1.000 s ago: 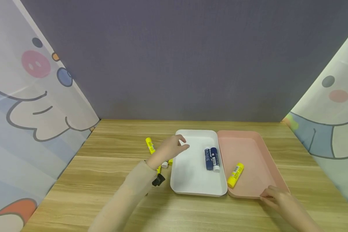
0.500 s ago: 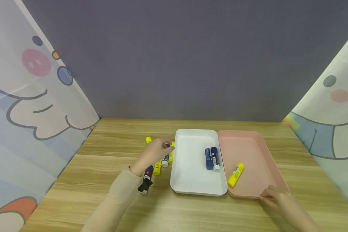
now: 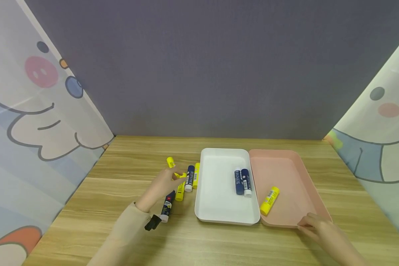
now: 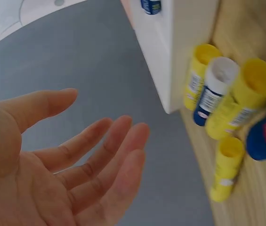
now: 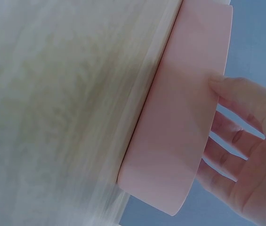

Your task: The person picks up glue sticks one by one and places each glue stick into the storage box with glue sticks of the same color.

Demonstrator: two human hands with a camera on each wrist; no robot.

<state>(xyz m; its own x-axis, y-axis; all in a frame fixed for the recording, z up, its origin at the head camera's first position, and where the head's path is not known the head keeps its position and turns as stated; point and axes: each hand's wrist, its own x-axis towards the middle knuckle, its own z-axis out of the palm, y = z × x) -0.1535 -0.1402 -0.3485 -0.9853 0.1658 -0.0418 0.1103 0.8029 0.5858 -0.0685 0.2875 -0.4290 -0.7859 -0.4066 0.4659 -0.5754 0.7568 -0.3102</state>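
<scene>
My left hand [image 3: 159,187] hovers over loose glue sticks left of the white tray [image 3: 216,210], thumb and fingers apart with nothing between them. Beneath and around it lie a yellow glue stick [image 3: 179,193], a navy glue stick with a white end [image 3: 190,179], another yellow one beside the tray wall, one farther back, and a dark navy glue stick [image 3: 166,208] near the wrist. At the front right, my right hand [image 3: 322,232] grips the rim of the pink tray [image 3: 296,177]. In the right wrist view, the thumb presses the tray's outer wall [image 5: 180,103] while the fingers reach over the rim.
Two navy glue sticks [image 3: 243,182] lie side by side at the right of the white tray. One yellow glue stick [image 3: 269,200] is in the pink tray. Both trays stand edge to edge on the wooden table [image 3: 119,166]. A grey wall [image 3: 219,74] rises behind.
My left hand has moved left and toward me, from over the white tray's left edge to above the loose glue sticks. The right hand keeps its place on the pink tray.
</scene>
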